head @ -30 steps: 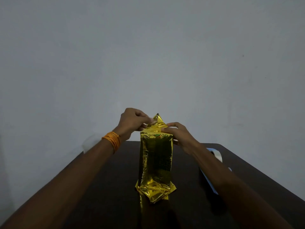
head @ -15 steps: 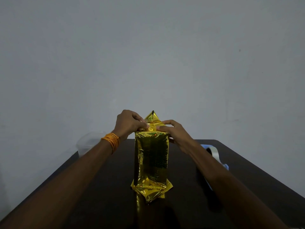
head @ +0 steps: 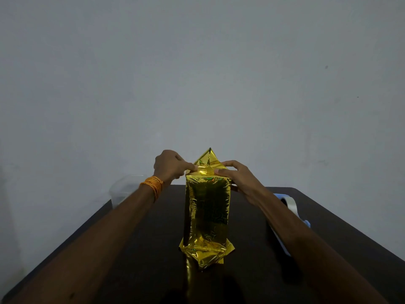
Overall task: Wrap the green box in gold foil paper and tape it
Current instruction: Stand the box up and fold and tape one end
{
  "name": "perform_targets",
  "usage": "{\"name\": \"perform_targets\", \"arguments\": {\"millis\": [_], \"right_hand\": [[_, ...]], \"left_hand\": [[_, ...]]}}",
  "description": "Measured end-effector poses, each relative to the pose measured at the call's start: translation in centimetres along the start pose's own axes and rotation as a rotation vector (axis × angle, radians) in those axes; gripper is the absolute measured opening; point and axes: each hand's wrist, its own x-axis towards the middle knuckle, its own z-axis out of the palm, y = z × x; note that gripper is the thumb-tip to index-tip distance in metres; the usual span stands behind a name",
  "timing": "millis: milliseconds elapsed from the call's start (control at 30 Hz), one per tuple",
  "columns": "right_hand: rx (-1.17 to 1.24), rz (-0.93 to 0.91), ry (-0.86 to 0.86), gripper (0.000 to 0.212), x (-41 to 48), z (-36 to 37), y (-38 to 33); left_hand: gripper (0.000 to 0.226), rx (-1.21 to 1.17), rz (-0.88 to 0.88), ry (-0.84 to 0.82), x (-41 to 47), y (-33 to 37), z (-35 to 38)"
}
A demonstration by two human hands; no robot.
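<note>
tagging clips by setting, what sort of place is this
Probably a plain room at home or a small workspace: a dark table against a bare grey wall, with just a gold-wrapped box, a tape roll and a clear plastic tub in view.

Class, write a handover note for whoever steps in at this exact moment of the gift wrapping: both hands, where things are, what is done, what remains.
Wrapped box stands upright on the dark table; no green shows.
Left hand pinches the gold foil at the top left edge.
Right hand grips the top right corner, thumb in front.
Tape roll lies behind the right forearm.
Done: sides covered.
Left: fold down the upright triangular top flap and tape it; the bottom end flares loose and likely needs tape.
</note>
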Motion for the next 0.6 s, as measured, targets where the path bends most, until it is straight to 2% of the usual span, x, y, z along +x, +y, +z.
{"name": "perform_targets", "arguments": {"millis": [100, 200, 267, 333, 433, 533, 600], "right_hand": [[-0.008, -0.003, -0.008, 0.046, 0.2, 0.1, 0.1], [-0.020, -0.007, -0.008, 0.043, 0.4, 0.4, 0.1], [-0.027, -0.011, -0.006, 0.042, 0.3, 0.2, 0.2], [-0.029, -0.012, -0.008, 0.048, 0.1, 0.1, 0.2], [-0.044, -0.012, 0.001, 0.061, 0.0, 0.4, 0.0], [-0.043, -0.011, 0.006, 0.065, -0.1, 0.6, -0.1], [-0.042, -0.004, 0.016, 0.066, -0.1, 0.5, -0.2]], "left_hand": [[0.037, -0.176, -0.104, -0.089, 0.2, -1.4, -0.2], [0.032, -0.220, -0.066, -0.016, 0.1, -1.7, 0.6], [0.048, -0.249, -0.084, -0.054, 0.0, -1.4, 0.8], [0.061, -0.286, -0.142, -0.174, 0.1, -1.3, 0.9], [0.045, -0.393, -0.237, -0.259, 0.2, -1.6, 1.2], [0.031, -0.519, -0.274, -0.208, -0.2, -2.1, 1.8], [0.030, -0.566, -0.243, -0.208, -0.2, -2.8, 1.9]]}}
